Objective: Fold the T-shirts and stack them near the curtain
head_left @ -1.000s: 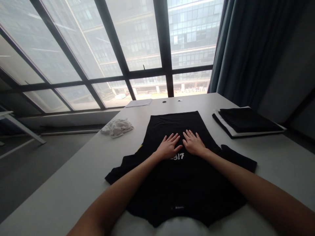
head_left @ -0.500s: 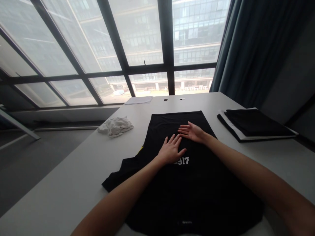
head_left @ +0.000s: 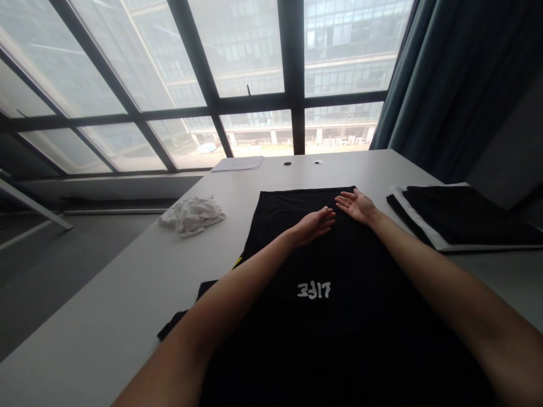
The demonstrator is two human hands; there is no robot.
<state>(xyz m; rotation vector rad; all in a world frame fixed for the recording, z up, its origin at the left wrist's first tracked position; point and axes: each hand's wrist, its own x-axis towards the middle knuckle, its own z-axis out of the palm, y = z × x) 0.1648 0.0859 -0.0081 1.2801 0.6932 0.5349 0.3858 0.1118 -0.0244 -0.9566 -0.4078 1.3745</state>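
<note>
A black T-shirt (head_left: 271, 226) lies spread on the white table, its hem toward the window and white lettering upside down in its middle. My left hand (head_left: 313, 225) is over the upper part of the shirt, turned on edge with its fingers stretched out. To its right, near the far right corner of the hem, my right hand (head_left: 357, 207) has its palm partly up and fingers extended. Neither hand holds anything; whether they touch the cloth I cannot tell. My left forearm covers part of the shirt's left sleeve side.
On the left of the white table (head_left: 127, 294) lies a crumpled white cloth (head_left: 193, 216). A stack of folded black and white garments (head_left: 483, 217) sits at the right. Paper sheets (head_left: 237, 164) rest at the far edge, near two round holes. A curtain (head_left: 403, 102) hangs beside the window.
Both hands have moved farther out and to the right over the shirt, toward its hem. My left hand has left the lettering, now fully visible, and turned on edge. The view has shifted slightly.
</note>
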